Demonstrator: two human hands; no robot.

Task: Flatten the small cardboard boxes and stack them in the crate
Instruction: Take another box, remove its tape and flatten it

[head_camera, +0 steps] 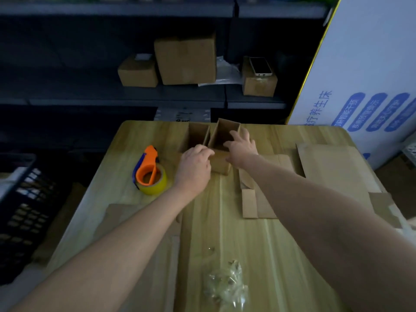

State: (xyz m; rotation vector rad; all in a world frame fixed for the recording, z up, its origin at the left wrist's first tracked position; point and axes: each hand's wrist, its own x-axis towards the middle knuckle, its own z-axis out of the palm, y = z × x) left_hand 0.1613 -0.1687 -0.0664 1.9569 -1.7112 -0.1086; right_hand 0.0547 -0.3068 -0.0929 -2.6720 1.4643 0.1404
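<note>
Head view, from the bottom of the frame upward: a wad of crumpled clear tape point(225, 287) lies on the wooden surface point(202, 233) between the two forearms. Flattened cardboard point(249, 203) lies partly under the right forearm, and a larger flat sheet point(333, 167) sits toward the right edge. The black crate point(24, 206) stands off the surface at the left of the frame, well apart from the work. Its inside is too dark to tell what it holds. An orange tape dispenser point(149, 174) rests just left of the left wrist.

Past centre, both hands meet on one small box point(221, 134), which stands open-topped and still square. The left hand point(194, 164) pinches its near left corner with curled fingers. The right hand point(242, 149) grasps the near right rim, fingers hooked over the edge into the opening. A second box point(197, 135), also open and upright, stands touching it on the left.

The step in hand appears to be the collapse of this box, with no wall yet folded. The next move likely calls for pushing opposite corners toward each other so the walls shear flat, then pressing the box down. The neighbour is close enough to be knocked.

Beyond the surface, sealed boxes point(184, 59) and a phone point(261, 66) sit on a dark shelf.
</note>
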